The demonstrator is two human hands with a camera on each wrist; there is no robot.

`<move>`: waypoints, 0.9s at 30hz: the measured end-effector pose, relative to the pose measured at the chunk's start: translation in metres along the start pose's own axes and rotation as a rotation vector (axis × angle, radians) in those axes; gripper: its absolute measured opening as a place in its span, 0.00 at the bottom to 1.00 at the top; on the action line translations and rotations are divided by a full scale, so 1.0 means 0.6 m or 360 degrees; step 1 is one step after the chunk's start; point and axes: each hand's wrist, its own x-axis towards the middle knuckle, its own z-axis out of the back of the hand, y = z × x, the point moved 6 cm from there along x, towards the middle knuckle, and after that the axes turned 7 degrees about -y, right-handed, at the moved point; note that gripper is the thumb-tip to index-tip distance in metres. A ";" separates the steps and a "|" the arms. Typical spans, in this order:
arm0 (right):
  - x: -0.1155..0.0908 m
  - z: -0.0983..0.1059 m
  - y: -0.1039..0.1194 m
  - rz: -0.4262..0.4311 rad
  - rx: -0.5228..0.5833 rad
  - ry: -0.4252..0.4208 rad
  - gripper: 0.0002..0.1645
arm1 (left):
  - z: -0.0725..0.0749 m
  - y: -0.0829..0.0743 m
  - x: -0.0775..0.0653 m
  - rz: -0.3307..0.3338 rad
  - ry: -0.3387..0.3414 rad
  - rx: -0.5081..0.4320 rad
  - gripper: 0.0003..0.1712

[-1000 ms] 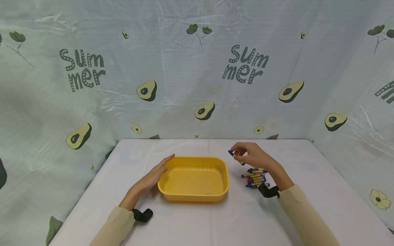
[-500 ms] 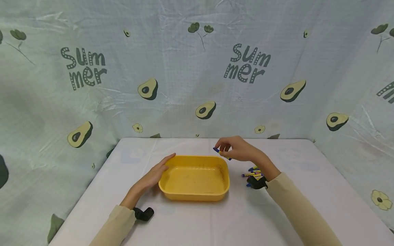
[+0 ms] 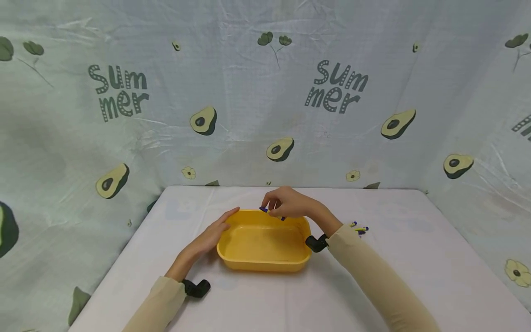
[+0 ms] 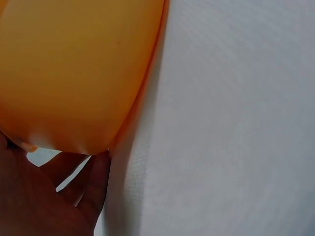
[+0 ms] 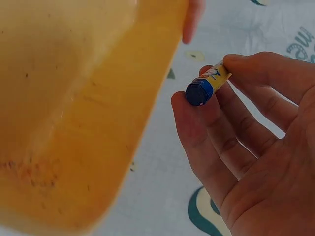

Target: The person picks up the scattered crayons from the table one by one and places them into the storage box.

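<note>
A blue crayon [image 5: 209,84] with a yellow wrapper is pinched between the thumb and fingers of my right hand [image 3: 288,203]. That hand is above the back part of a yellow rectangular tray [image 3: 265,266], with the crayon apart from the tray in the right wrist view. My left hand [image 3: 209,236] holds the tray's left side, thumb at the rim and fingers along the outer wall. In the left wrist view its fingers [image 4: 93,189] touch the tray's wall [image 4: 74,98]. No crayons show inside the tray's visible part.
Several crayons [image 3: 362,229] lie on the white-covered table [image 3: 257,299] to the right of the tray, mostly hidden by the right forearm. A printed cloth [image 3: 249,92] with avocados hangs behind the table and at its sides.
My right hand has carried the crayon leftward from near the crayon pile to over the tray. Its forearm now covers most of the pile. My left hand stays at the tray's side.
</note>
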 end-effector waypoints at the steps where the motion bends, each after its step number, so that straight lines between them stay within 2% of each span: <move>1: 0.005 -0.007 -0.001 -0.0002 0.0007 0.0013 0.16 | 0.000 0.000 0.000 0.0002 -0.0003 -0.0002 0.34; 6: 0.022 -0.040 -0.006 -0.0018 0.0081 0.0074 0.15 | -0.005 -0.003 0.001 -0.0012 0.0006 0.0006 0.33; 14: 0.041 -0.083 -0.012 -0.0126 0.0229 0.0160 0.14 | -0.006 -0.006 -0.003 -0.0009 0.0007 0.0000 0.34; 21: 0.054 -0.114 -0.008 -0.0113 0.0133 0.0226 0.15 | -0.001 -0.008 -0.005 -0.0033 0.0005 0.0026 0.34; 27: 0.059 -0.135 -0.011 -0.0152 0.0164 0.0315 0.16 | 0.002 -0.008 -0.007 -0.0071 0.0002 0.0040 0.34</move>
